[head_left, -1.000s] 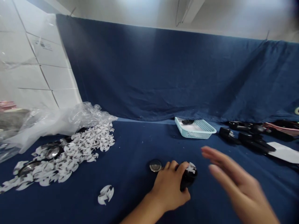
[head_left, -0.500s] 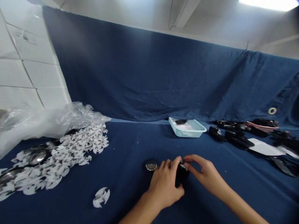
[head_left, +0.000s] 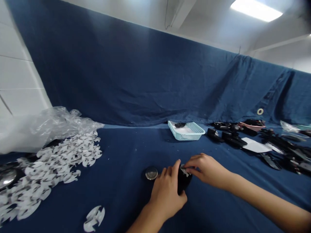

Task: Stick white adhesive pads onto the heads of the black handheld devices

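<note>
My left hand [head_left: 167, 191] is wrapped round a black part [head_left: 183, 182], which looks rounded and is partly hidden by the fingers. On top of that part sits a small white-grey plastic piece [head_left: 185, 171]. The thumb and fingertips of my right hand [head_left: 204, 169] are pinched together on this piece. Just left of my left hand lies a round metal disc with perforations [head_left: 151, 173], in a dark rim. Farther left, a loose white plastic piece with curved blades [head_left: 94, 218] rests on the blue cloth.
A heap of white plastic pieces [head_left: 58, 163] covers the left side, with clear plastic bagging [head_left: 53, 126] behind. A light-blue basket [head_left: 187, 136] stands at the back. Black parts [head_left: 233, 139] and a white sheet [head_left: 256, 145] lie to the right.
The view has turned to the right, so things appear farther left. My right hand remains at the white-grey piece, its forearm lying flatter. My left hand keeps its hold on the black part.
</note>
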Motion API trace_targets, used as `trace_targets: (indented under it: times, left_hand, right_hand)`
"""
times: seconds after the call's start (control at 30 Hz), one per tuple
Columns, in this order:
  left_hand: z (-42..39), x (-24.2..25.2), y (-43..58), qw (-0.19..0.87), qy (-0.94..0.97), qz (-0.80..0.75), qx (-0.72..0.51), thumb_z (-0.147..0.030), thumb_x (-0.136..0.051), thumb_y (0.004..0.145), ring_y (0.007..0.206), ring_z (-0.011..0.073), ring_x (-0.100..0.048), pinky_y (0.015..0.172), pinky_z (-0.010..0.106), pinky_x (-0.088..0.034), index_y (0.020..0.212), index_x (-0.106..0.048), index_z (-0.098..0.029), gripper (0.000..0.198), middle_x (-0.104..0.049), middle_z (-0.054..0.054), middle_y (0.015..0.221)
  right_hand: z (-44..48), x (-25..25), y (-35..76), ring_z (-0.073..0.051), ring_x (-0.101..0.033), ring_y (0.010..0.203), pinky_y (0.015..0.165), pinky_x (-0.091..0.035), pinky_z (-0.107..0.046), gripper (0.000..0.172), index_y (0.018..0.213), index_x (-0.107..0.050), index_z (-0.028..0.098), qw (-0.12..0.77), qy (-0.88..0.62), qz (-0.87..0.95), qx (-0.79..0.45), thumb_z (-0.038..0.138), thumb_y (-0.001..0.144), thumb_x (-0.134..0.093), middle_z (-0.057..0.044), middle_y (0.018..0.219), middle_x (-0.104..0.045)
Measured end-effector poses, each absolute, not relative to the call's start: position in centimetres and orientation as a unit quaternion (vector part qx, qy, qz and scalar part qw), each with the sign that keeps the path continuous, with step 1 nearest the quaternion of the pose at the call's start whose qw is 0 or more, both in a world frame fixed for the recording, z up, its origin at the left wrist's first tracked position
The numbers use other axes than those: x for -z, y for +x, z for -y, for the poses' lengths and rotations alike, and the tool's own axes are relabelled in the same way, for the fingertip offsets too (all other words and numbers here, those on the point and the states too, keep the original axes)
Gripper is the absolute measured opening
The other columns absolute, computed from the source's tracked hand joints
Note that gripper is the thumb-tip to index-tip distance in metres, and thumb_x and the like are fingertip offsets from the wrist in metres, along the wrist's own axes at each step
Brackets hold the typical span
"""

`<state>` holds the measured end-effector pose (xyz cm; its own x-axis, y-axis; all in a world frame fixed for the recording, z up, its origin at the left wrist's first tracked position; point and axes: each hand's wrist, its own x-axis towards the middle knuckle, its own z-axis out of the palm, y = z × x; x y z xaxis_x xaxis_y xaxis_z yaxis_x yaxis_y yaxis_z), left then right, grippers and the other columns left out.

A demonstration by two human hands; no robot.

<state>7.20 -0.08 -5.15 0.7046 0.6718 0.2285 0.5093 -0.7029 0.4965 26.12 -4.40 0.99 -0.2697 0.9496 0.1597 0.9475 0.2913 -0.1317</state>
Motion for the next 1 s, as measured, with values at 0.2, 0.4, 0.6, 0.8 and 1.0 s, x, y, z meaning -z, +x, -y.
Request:
trace_targets:
  times: [0.2, 0.4, 0.6, 0.8, 1.0]
  left_hand:
    - [0.0, 5.2, 7.3, 0.207, 0.899, -0.333, -0.194, -0.024, -0.06, 0.069, 0.113, 0.032, -0.053, 0.098, 0.047, -0.043, 0.149, -0.022, -0.021, 0.088, -0.058, 0.012, 0.124]
    - [-0.1, 5.5, 7.3, 0.199, 0.901, -0.327, -0.203, -0.024, -0.06, 0.068, 0.112, 0.0324, -0.053, 0.097, 0.047, -0.044, 0.148, -0.026, -0.02, 0.086, -0.058, 0.012, 0.124]
    - [0.0, 5.3, 7.3, 0.2, 0.901, -0.324, -0.209, -0.022, -0.059, 0.067, 0.112, 0.0336, -0.054, 0.098, 0.049, -0.044, 0.147, -0.029, -0.018, 0.085, -0.057, 0.014, 0.124]
    - [0.0, 5.5, 7.3, 0.211, 0.897, -0.324, -0.213, -0.023, -0.06, 0.067, 0.112, 0.0328, -0.053, 0.099, 0.048, -0.043, 0.146, -0.028, -0.017, 0.086, -0.057, 0.013, 0.125]
    - [-0.1, 5.6, 7.1, 0.22, 0.896, -0.329, -0.202, -0.024, -0.06, 0.068, 0.115, 0.0322, -0.052, 0.101, 0.047, -0.042, 0.149, -0.022, -0.021, 0.09, -0.056, 0.012, 0.127]
  right_hand:
    - [3.6, -1.3, 25.9, -0.021, -0.068, 0.072, 0.061, -0.046, -0.031, 0.015, 0.086, -0.075, 0.028, 0.1, -0.624, 0.775, 0.011, 0.022, 0.083, -0.061, -0.001, 0.085, -0.072]
    - [3.5, -1.1, 25.6, -0.025, -0.067, 0.09, 0.074, -0.05, -0.036, 0.013, 0.078, -0.073, 0.025, 0.118, -0.621, 0.775, 0.011, 0.023, 0.083, -0.061, -0.003, 0.093, -0.072]
    - [4.2, -1.3, 25.2, -0.022, -0.069, 0.082, 0.073, -0.051, -0.034, 0.025, 0.091, -0.073, 0.024, 0.129, -0.612, 0.78, -0.004, 0.016, 0.089, -0.049, -0.004, 0.083, -0.074]
    - [4.2, -2.2, 25.7, -0.02, -0.069, 0.077, 0.073, -0.05, -0.033, 0.033, 0.108, -0.068, 0.026, 0.099, -0.573, 0.813, -0.025, 0.011, 0.085, -0.051, -0.002, 0.085, -0.073]
    - [3.6, -2.7, 25.8, -0.021, -0.066, 0.079, 0.077, -0.047, -0.037, 0.024, 0.094, -0.07, 0.025, 0.025, -0.532, 0.847, -0.01, 0.013, 0.089, -0.05, -0.002, 0.083, -0.069]
